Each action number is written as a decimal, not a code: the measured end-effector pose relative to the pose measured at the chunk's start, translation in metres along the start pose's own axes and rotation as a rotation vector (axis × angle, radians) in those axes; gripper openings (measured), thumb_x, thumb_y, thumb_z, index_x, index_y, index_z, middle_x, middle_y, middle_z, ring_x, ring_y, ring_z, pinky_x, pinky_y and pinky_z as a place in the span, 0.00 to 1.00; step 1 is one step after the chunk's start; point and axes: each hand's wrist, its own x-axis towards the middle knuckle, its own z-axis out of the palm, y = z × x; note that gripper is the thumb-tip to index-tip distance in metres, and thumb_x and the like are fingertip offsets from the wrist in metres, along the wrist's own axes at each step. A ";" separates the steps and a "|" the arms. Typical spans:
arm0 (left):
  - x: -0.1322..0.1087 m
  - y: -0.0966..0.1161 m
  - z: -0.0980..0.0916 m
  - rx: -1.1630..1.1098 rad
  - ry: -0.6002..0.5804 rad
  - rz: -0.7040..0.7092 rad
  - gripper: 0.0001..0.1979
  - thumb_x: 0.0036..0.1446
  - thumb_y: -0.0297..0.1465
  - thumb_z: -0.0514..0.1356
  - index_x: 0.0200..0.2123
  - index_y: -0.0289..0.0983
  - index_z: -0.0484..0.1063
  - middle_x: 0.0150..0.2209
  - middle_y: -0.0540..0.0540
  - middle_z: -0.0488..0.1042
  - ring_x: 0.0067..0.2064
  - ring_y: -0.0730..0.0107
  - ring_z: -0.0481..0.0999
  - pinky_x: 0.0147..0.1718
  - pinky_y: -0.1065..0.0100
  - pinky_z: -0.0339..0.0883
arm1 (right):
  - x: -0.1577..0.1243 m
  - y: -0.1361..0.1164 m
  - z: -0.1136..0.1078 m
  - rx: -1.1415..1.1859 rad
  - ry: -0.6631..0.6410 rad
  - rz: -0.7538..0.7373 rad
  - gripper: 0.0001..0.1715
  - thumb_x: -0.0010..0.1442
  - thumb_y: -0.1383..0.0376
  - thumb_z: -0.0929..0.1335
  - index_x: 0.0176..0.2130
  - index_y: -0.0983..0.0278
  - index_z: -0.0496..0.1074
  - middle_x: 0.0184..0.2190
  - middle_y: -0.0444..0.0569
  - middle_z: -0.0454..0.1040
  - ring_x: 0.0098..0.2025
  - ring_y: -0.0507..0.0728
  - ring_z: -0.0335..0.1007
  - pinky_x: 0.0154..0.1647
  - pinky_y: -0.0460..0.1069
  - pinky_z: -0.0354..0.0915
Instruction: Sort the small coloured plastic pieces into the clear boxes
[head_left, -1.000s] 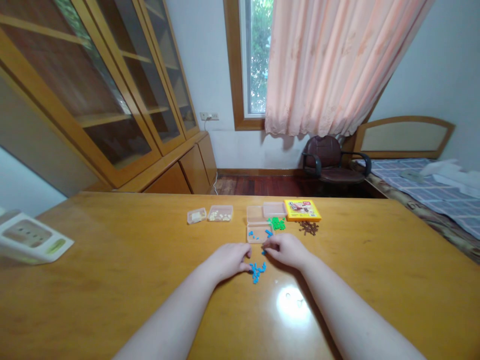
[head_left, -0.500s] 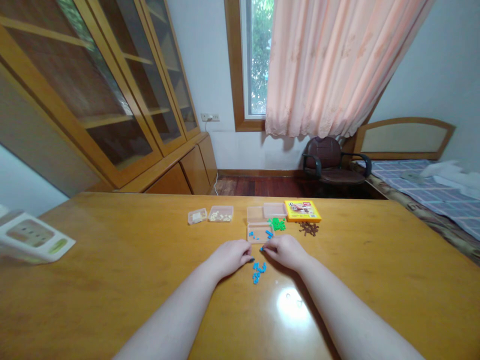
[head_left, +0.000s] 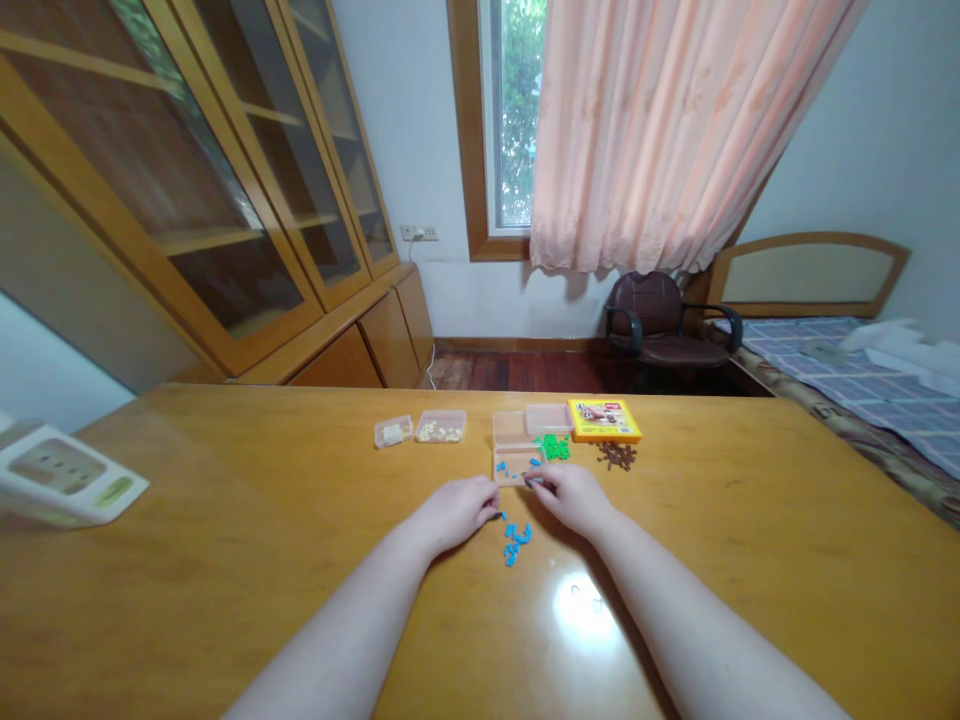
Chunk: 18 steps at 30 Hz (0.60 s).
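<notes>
My left hand [head_left: 466, 508] rests low over the table with fingers pinched, a small blue piece [head_left: 503, 516] at the fingertips. Just in front of it lies a loose pile of blue pieces [head_left: 513, 548]. My right hand [head_left: 574, 497] is closed in a pinch at the near right edge of a clear plastic box [head_left: 510, 481] with its lid open. What those fingertips hold, if anything, is too small to make out. Several blue pieces [head_left: 502, 467] lie inside the box.
Green pieces [head_left: 555, 447] are heaped right of the box, brown pieces [head_left: 618, 456] farther right. Behind stand a yellow box [head_left: 606, 420] and another clear container [head_left: 548, 418]. Two clear boxes with pale pieces [head_left: 441, 431] sit left. A white plastic object [head_left: 71, 475] stands far left.
My right hand has moved slightly forward, its fingertips going from in front of the clear box to its near edge. A blue piece now shows at my left fingertips.
</notes>
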 end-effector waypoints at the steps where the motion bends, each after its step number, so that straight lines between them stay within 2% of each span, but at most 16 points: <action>1: 0.000 0.000 0.000 -0.002 -0.001 -0.008 0.05 0.57 0.31 0.54 0.33 0.39 0.69 0.34 0.48 0.73 0.35 0.68 0.71 0.32 0.71 0.60 | -0.001 -0.004 0.000 0.019 -0.066 -0.052 0.14 0.60 0.63 0.62 0.41 0.58 0.76 0.36 0.46 0.79 0.35 0.53 0.73 0.37 0.45 0.63; 4: 0.001 0.000 -0.001 -0.022 0.016 -0.006 0.07 0.58 0.33 0.52 0.33 0.39 0.69 0.34 0.48 0.72 0.34 0.69 0.71 0.32 0.71 0.60 | -0.002 -0.017 -0.003 0.043 -0.248 -0.166 0.16 0.60 0.64 0.62 0.45 0.55 0.75 0.39 0.45 0.78 0.39 0.53 0.73 0.39 0.45 0.63; 7: 0.003 -0.001 0.001 -0.033 0.107 0.013 0.08 0.60 0.34 0.51 0.34 0.38 0.68 0.34 0.48 0.71 0.36 0.69 0.70 0.34 0.71 0.61 | -0.002 -0.025 -0.006 0.000 -0.336 -0.193 0.18 0.60 0.64 0.61 0.47 0.55 0.74 0.40 0.46 0.78 0.40 0.55 0.73 0.41 0.46 0.63; 12: 0.010 -0.004 0.010 -0.028 0.264 -0.017 0.09 0.61 0.33 0.50 0.36 0.38 0.68 0.36 0.46 0.71 0.38 0.67 0.70 0.38 0.69 0.62 | -0.003 -0.024 -0.005 -0.021 -0.360 -0.218 0.22 0.58 0.68 0.61 0.49 0.54 0.73 0.40 0.45 0.78 0.40 0.54 0.73 0.43 0.46 0.63; 18: 0.011 -0.008 0.009 -0.015 0.260 -0.031 0.09 0.61 0.32 0.51 0.36 0.38 0.69 0.37 0.47 0.71 0.39 0.69 0.70 0.39 0.69 0.62 | -0.003 -0.020 -0.001 -0.047 -0.330 -0.190 0.18 0.60 0.64 0.61 0.46 0.55 0.75 0.40 0.46 0.78 0.40 0.55 0.73 0.43 0.47 0.64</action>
